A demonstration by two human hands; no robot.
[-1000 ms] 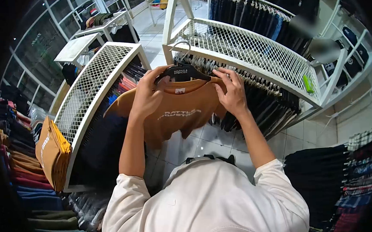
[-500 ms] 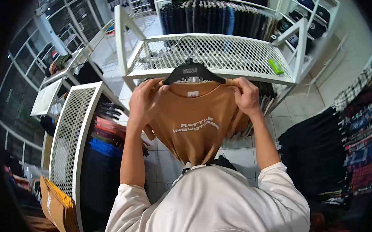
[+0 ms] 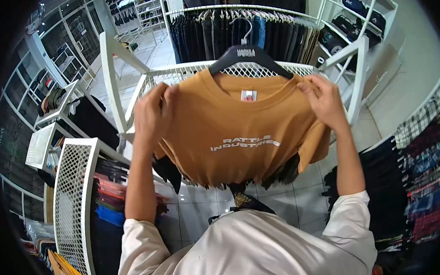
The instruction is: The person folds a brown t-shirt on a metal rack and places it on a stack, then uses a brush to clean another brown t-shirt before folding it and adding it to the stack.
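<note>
A tan-brown T-shirt [image 3: 239, 124] with white "RATTLE INDUSTRIES" lettering hangs on a black hanger [image 3: 248, 56] in front of me. The hanger's metal hook points up, and its shoulders spread inside the neckline. My left hand [image 3: 152, 113] is closed at the shirt's left shoulder, its fingertips slightly blurred. At the opposite shoulder, my right hand [image 3: 322, 97] pinches the fabric between thumb and fingers. The shirt front faces me, with a white label showing inside the collar.
Behind the shirt stands a white rack with a mesh top [image 3: 178, 73]. Trousers [image 3: 215, 34] hang along the back, and caps [image 3: 356, 6] sit on shelves at right. Another mesh-topped rack [image 3: 70, 193] is on my left; dark and checked clothes [image 3: 428, 172] hang on my right.
The shirt and hanger have risen and spread wider, moving slightly right in view. My hands have moved farther apart. The hanger's hook now shows clear above the rack.
</note>
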